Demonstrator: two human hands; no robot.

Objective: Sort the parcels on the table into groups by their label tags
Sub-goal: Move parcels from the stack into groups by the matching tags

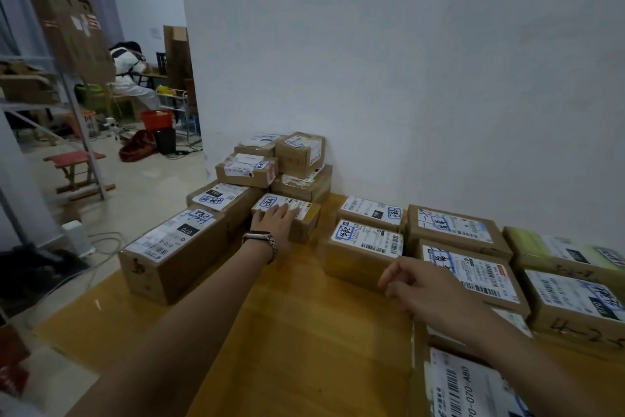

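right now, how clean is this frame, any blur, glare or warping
Head view: dim, flat light; the right hand is smeared by motion blur, the left hand resting on the small parcel is sharper. Head view again: soft glare on the table near its left edge, and wide-angle warping tilts the shelf post at far left.

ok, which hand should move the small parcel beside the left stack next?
Left. The left hand lies flat on that small parcel, fingers straight across its top. The right hand hovers apart, nearer the middle parcel.

parcels (367, 249) on table (304, 332) (stack (274, 169) left)
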